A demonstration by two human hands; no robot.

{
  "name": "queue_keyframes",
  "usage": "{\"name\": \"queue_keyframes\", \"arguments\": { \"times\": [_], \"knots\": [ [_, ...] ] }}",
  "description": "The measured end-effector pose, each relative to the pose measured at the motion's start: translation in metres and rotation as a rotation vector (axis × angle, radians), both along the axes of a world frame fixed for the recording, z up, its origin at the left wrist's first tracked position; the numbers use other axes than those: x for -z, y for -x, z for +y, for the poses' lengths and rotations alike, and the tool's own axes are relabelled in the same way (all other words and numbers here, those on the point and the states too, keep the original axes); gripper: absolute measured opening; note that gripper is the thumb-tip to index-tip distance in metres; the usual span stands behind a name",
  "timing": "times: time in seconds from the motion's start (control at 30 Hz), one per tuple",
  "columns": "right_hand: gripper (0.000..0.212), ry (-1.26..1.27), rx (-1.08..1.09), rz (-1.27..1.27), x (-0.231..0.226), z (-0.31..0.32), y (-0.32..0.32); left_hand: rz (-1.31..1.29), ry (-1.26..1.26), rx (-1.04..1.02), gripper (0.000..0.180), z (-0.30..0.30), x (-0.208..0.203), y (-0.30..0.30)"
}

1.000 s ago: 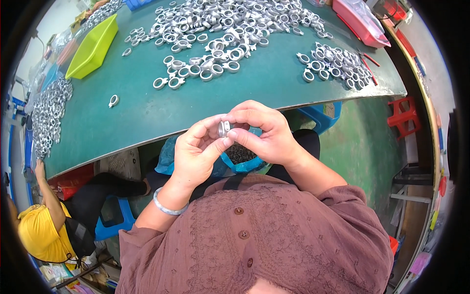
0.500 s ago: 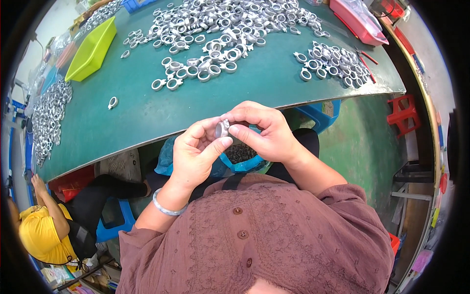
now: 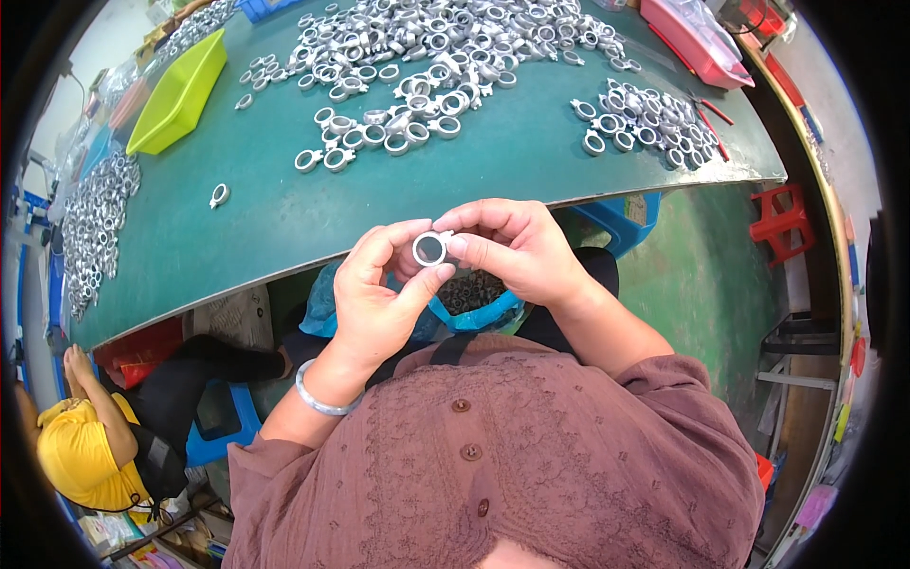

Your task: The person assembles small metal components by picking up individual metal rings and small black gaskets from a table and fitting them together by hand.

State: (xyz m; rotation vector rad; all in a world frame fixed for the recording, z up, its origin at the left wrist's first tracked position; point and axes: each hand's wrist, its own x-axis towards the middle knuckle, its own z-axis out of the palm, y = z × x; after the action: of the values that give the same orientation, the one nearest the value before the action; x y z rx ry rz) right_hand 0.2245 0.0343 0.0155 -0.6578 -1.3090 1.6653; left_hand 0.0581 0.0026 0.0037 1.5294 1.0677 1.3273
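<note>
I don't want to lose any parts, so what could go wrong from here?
The ring, held by fingertips of the left hand and right hand, might slip if the grip loosens, perhaps into the open blue bag below. The smaller ring pile lies near the front edge of the table, so a knock could tip pieces off.

Left grip (image 3: 372, 289) and right grip (image 3: 531, 256) hold a metal ring (image 3: 415, 250).
</note>
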Motion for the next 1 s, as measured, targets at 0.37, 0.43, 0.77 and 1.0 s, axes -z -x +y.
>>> {"name": "queue_keyframes", "arguments": {
  "times": [0.37,0.43,0.77,1.0],
  "knots": [
    [0.014,-0.022,0.062,-0.035,0.000,0.001,-0.001,-0.415,0.340,0.237,0.031,0.001,-0.002,0.007],
    [0.014,-0.151,0.075,-0.075,0.004,0.003,-0.002,-0.420,0.362,0.237,0.030,0.002,-0.002,0.006],
    [0.023,-0.228,0.096,-0.085,0.006,0.001,-0.004,-0.249,0.084,0.131,0.042,-0.002,0.001,-0.001],
    [0.027,-0.193,0.049,-0.050,0.005,0.005,-0.007,-0.227,0.053,0.102,0.044,-0.003,0.001,-0.001]
  ]
}}
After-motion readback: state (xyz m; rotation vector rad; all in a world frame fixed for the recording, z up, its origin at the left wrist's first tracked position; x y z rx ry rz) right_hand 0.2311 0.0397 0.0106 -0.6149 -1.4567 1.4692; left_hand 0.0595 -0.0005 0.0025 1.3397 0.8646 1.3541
